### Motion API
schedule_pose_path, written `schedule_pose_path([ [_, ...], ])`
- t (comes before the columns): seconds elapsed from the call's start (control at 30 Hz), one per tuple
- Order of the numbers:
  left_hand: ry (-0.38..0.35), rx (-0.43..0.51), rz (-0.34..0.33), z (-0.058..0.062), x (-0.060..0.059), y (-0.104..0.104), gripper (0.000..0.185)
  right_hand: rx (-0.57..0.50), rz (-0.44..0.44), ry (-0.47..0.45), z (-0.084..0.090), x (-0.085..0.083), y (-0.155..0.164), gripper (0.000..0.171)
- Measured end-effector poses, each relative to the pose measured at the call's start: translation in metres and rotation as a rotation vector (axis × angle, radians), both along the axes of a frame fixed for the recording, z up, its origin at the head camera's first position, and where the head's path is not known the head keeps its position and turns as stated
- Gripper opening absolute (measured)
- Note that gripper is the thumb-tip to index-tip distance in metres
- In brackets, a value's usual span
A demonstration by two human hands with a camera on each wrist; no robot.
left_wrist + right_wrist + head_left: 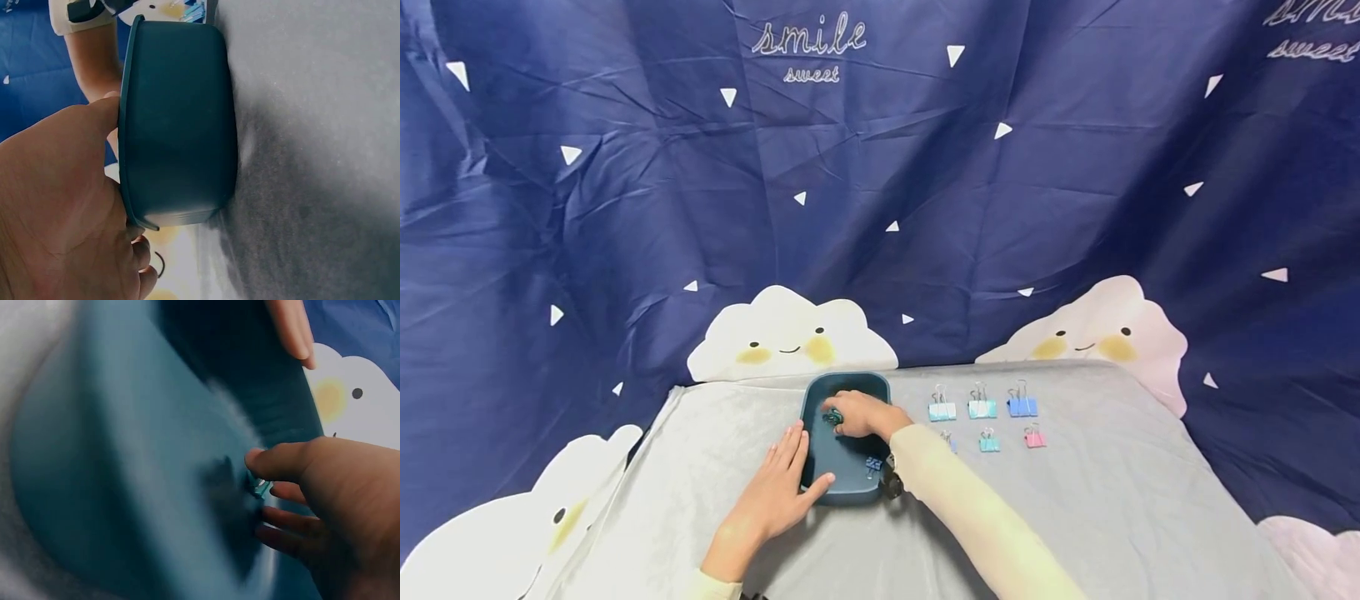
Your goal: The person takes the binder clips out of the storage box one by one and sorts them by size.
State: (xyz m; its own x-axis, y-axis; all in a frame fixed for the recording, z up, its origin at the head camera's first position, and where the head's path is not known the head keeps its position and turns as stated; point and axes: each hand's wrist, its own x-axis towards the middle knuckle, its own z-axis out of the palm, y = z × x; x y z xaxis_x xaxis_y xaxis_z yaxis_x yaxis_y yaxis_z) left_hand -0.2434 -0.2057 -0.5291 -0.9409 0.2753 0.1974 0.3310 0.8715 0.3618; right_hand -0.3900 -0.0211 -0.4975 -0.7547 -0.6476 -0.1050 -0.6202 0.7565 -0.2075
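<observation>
A dark teal plastic bin [848, 498] stands on the grey cloth. My left hand [775, 487] rests on its left rim with fingers fairly straight; in the left wrist view the palm faces the bin's outer wall [178, 119]. Inside the bin, near its far left part, my right hand [863, 413] pinches a teal binder clip [832, 417] between thumb and fingers. The right wrist view shows this clip [259, 486] at the fingertips, partly hidden by them. A small blue binder clip [873, 464] lies in the bin's near right corner.
Right of the bin, two rows of binder clips sit on the cloth. Behind are two white-and-teal clips [942, 410] and a blue one [1022, 407]; in front, a partly hidden blue one, a teal one [989, 444] and a pink one [1035, 438]. A navy curtain [880, 167] hangs behind.
</observation>
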Motion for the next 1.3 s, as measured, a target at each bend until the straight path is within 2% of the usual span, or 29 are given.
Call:
schedule_pose_path([
  [0.13, -0.025, -0.005, 0.009, 0.003, 0.001, 0.001, 0.094, 0.027, 0.047, 0.057, -0.003, 0.000, -0.001, 0.030],
  [0.23, -0.014, -0.006, 0.005, 0.002, 0.001, 0.001, 0.094, 0.015, 0.061, 0.067, -0.005, -0.001, 0.000, 0.015],
  [0.3, -0.001, 0.005, 0.001, 0.000, 0.002, 0.001, 0.094, 0.006, 0.053, 0.066, -0.006, -0.001, 0.002, 0.011],
  [0.57, -0.019, 0.024, 0.005, 0.002, 0.003, 0.003, 0.094, -0.001, 0.022, 0.085, -0.012, -0.001, 0.005, 0.013],
  [0.73, -0.019, 0.012, 0.008, 0.000, 0.002, 0.002, 0.093, -0.039, 0.041, 0.095, -0.012, -0.002, 0.006, 0.011],
  [0.93, -0.058, -0.019, 0.015, 0.003, 0.003, 0.003, 0.095, -0.099, 0.081, 0.099, -0.013, -0.003, 0.009, 0.006],
  [1.3, -0.076, -0.021, 0.024, 0.003, 0.002, 0.003, 0.095, -0.188, 0.135, 0.135, -0.008, -0.003, 0.014, 0.012],
])
